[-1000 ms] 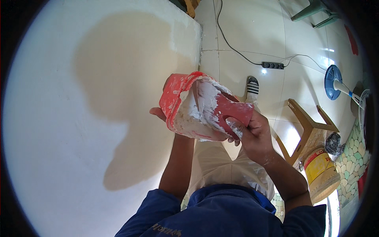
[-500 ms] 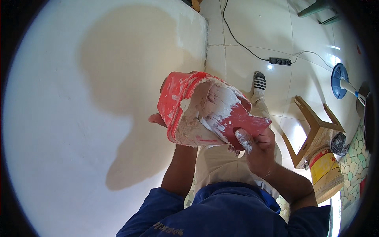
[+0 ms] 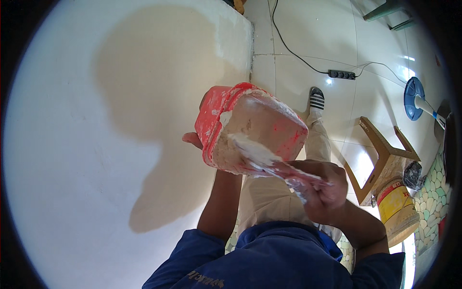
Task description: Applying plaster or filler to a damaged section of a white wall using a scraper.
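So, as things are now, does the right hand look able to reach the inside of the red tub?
Probably yes. The right hand holds a scraper, smeared with white paste, at the mouth of the red tub. The tub is uncovered, and its open side seems turned toward that hand.

We note the floor (image 3: 308,29): pale, glossy tiles with thin joints. On it we log a black power strip (image 3: 341,74), its dark cord (image 3: 285,44) running toward the far edge; green furniture legs (image 3: 383,9) near the far right corner; a blue round base (image 3: 410,96) toward the right edge; a tan stool (image 3: 392,166); one striped sandal (image 3: 316,98).
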`<state>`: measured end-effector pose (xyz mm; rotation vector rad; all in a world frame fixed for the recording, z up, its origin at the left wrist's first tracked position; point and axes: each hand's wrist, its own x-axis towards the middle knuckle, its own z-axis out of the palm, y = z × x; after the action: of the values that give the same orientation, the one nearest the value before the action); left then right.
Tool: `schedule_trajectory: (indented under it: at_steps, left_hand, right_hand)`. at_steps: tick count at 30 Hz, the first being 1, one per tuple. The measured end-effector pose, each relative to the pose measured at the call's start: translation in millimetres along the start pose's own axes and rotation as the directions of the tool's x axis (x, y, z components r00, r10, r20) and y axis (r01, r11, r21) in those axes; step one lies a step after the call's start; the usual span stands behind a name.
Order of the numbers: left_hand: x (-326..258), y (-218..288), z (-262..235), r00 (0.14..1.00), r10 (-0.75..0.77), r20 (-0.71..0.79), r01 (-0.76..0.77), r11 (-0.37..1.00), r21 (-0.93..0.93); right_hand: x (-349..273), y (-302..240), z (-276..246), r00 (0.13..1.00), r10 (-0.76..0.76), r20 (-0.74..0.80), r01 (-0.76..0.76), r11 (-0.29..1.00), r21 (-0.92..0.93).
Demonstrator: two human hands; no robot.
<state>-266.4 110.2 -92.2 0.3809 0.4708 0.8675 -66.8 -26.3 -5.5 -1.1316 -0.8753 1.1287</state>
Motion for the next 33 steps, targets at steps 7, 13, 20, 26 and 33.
schedule_trajectory:
  at_steps: [7, 13, 20, 26, 33]
  left_hand:
    - [-1, 5, 1, 1.000, -0.009, -0.021, 0.009, 1.000, -0.008]
    - [-3, 0, 3, 0.999, -0.016, -0.041, 0.015, 1.000, -0.012]
    - [-9, -2, 4, 0.997, -0.017, -0.071, 0.015, 1.000, -0.021]
    - [-7, -9, -1, 0.995, -0.015, -0.102, 0.011, 0.999, -0.035]
    - [-10, -10, -2, 0.991, -0.008, -0.134, 0.003, 0.999, -0.041]
  right_hand:
    - [14, 1, 8, 0.999, -0.015, 0.043, 0.021, 0.989, -0.148]
    - [13, 3, 12, 0.990, -0.092, 0.106, 0.119, 0.951, -0.285]
    - [11, 4, 5, 0.993, -0.001, 0.117, 0.035, 0.957, -0.288]
    - [10, -10, -18, 0.992, 0.127, 0.022, -0.119, 0.968, -0.222]
    - [15, -17, -18, 0.990, 0.091, 0.112, -0.080, 0.992, -0.098]
